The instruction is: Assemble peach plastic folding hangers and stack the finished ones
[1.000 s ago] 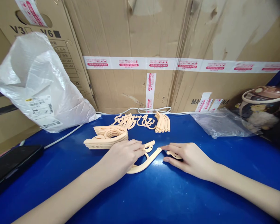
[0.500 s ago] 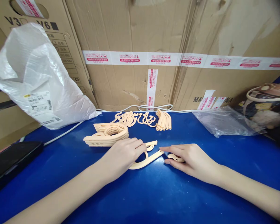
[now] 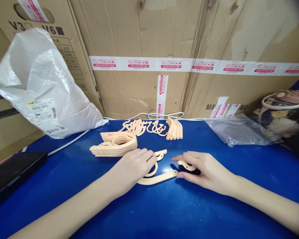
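Observation:
My left hand is closed over a beige plastic folding hanger on the blue table, hiding much of it. One long curved hanger arm sticks out to the right; a shorter end with a hole shows above it. My right hand is curled around a small curved beige hanger piece with holes. Its thumb tip touches the end of the long arm, while the index finger is held off it. Behind my left hand is a stack of folded hangers.
Loose beige hooks and a row of curved hanger arms lie farther back. A white plastic bag and a black phone are on the left. A clear plastic bag lies right, before cardboard boxes.
The long hanger arm's free end has swung toward me, away from the shorter end. My right thumb now touches it, and the index finger has come off it. My left hand stays on the hanger.

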`<state>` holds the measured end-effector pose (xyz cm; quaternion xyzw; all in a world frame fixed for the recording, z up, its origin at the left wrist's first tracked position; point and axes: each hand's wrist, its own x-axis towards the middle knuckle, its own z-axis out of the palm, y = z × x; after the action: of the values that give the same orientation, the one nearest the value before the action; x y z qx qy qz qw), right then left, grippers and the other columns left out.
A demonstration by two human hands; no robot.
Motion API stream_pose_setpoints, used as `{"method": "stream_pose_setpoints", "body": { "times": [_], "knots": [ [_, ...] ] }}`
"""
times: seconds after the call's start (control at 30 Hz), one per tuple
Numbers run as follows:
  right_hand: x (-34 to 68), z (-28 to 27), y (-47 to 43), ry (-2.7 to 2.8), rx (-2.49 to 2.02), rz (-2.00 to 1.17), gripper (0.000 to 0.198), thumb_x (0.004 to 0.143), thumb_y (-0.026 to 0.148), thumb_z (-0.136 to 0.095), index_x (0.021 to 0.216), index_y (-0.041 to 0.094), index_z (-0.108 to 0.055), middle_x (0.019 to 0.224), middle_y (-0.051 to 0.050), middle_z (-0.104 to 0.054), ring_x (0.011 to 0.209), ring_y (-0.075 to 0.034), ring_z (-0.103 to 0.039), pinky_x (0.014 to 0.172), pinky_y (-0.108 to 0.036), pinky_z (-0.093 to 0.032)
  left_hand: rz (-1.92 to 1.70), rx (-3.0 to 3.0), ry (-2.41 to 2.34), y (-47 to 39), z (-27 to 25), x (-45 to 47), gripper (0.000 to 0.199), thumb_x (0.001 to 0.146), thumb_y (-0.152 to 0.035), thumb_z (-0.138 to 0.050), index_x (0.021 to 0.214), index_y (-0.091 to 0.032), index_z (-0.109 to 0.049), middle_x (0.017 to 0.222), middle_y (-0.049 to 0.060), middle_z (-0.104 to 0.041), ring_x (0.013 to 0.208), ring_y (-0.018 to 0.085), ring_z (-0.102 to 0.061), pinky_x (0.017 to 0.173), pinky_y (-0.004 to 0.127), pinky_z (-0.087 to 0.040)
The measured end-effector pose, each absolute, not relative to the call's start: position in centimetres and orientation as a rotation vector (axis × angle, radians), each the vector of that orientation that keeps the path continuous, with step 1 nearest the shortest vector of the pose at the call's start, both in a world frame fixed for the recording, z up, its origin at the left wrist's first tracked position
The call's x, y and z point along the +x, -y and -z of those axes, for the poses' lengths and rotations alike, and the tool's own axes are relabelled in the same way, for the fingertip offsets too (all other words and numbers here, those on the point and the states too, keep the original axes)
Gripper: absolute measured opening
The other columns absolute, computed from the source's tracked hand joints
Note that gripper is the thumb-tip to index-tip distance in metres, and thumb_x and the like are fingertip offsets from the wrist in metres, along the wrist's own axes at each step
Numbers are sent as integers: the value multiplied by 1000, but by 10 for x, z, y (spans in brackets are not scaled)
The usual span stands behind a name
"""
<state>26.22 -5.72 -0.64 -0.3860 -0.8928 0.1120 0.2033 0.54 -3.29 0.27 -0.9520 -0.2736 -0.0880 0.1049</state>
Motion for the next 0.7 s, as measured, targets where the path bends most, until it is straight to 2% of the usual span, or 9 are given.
{"method": "stream_pose_setpoints", "body": {
  "times": [0.17,0.3,0.4,0.5,0.6,0.7],
  "knots": [
    [268,5,52,2489,-1121,-236,35,98,30,-42,130,20,-50,108,-10,-65,96,-21,-63,78,-32,-51,288,-2709,838,38,0,7,17,88,-5,-48,97,-10,-61,92,10,-68,77,22,-64,65,33,-52],
    [268,0,52,2477,-1155,-276,35,101,34,-32,125,20,-54,115,-8,-65,101,-20,-64,85,-32,-50,521,-2701,850,47,2,12,23,94,-11,-39,105,-11,-60,102,11,-68,87,23,-66,73,36,-53],
    [266,-2,53,2483,-1199,-334,38,102,38,-26,110,19,-59,98,-6,-70,85,-18,-68,72,-28,-51,606,-2888,899,54,2,16,24,97,-25,-41,114,-17,-56,119,9,-63,108,24,-59,89,40,-51],
    [264,-2,55,2459,-1289,-417,41,102,42,-23,100,19,-57,70,-1,-65,60,-15,-62,57,-25,-45,524,-3078,963,58,1,18,29,93,-41,-50,113,-20,-53,140,8,-47,134,27,-36,105,46,-39],
    [262,-1,56,2407,-1347,-494,39,102,43,-22,91,20,-52,60,2,-56,52,-14,-54,54,-24,-40,437,-3160,1064,56,3,17,28,91,-45,-50,105,-20,-52,148,9,-37,141,29,-23,110,50,-33],
    [260,-1,56,2353,-1359,-544,37,102,43,-23,87,21,-49,63,2,-53,54,-14,-50,55,-25,-37,408,-3208,1033,55,4,17,18,95,-37,-43,98,-21,-51,145,9,-41,141,25,-24,113,48,-29]
  ]
}}
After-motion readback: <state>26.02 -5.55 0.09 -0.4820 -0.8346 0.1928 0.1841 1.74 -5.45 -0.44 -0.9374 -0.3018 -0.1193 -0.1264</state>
